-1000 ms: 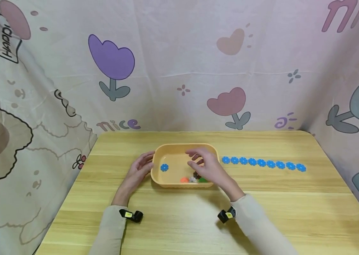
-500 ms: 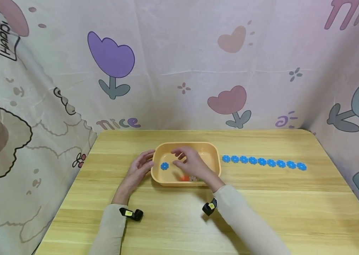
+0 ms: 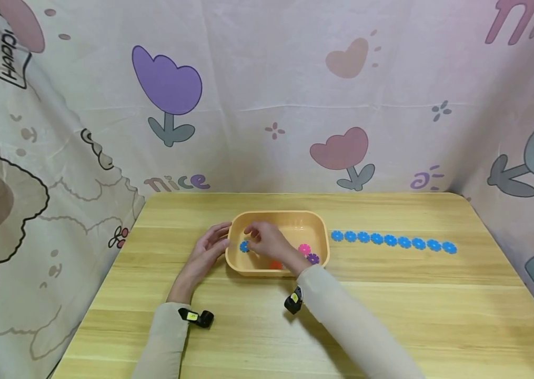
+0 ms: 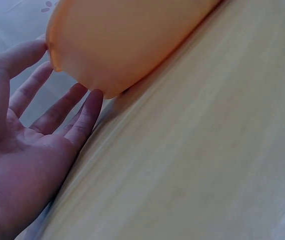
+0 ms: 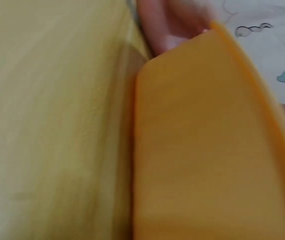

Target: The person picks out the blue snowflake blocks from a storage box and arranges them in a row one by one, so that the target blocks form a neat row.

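A shallow yellow-orange plastic bin (image 3: 278, 272) stands on the table. Against its left end rests my left hand (image 3: 206, 250); the left wrist view has these fingers (image 4: 85, 120) fairly straight, their tips touching the wall and rim. My right hand (image 3: 269, 242) reaches over the bin, thumb and forefinger apart beside a blue flower-shaped disc (image 3: 244, 246) that they partly cover. Toward the bin's right end lie a pink disc (image 3: 304, 249) and a purple disc (image 3: 313, 258); an orange disc (image 3: 276, 266) is near the front wall. Mostly bin wall (image 5: 207, 140) fills the right wrist view.
A row of several blue flower-shaped discs (image 3: 391, 240) runs rightward from the bin on the wooden table (image 3: 248, 326). Behind the table hangs a printed cloth (image 3: 257, 95), which continues along both sides.
My right hand has moved left across the bin to the blue disc, uncovering the pink and purple discs. The left hand stays at the bin's left end.
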Motion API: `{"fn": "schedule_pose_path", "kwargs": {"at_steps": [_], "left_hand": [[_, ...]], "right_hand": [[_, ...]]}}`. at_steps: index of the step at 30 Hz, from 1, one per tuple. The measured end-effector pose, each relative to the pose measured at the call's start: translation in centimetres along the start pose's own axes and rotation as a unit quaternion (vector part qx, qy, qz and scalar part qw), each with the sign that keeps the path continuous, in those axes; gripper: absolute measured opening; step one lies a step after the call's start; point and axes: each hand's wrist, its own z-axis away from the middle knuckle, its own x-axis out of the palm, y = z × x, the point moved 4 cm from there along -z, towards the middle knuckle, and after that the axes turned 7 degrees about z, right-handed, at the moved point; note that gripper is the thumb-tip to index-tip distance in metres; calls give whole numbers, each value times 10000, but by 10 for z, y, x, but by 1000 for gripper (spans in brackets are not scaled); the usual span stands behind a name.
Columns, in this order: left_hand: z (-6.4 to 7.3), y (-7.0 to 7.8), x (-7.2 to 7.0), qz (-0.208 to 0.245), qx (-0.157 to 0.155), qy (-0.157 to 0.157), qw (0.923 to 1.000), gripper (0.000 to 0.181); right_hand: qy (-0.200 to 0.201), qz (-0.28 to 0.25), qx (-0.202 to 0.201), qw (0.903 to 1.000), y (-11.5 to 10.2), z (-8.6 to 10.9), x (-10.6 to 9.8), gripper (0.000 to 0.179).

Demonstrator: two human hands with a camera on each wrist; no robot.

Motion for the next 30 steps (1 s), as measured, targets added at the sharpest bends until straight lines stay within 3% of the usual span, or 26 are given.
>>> {"fn": "schedule_pose_path", "kwargs": {"at_steps": [8,14,19,30], "left_hand": [[-1,2,-1,-61,36,-48,10000,50],[1,1,-2,-66,17,-23,10000,50],[1,-2,-2,44,5,-4,10000,49],[1,0,1,85,-10,49,10000,49]], "right_hand": [[-188,1019,-152,9945,-3,-3,12,31],[-285,1414,-45,9895,-4,-2,16,23],[-320,1433,73,9891,-4,1,16,20],[-244,736,130,9969,-2,4,5,16]]}}
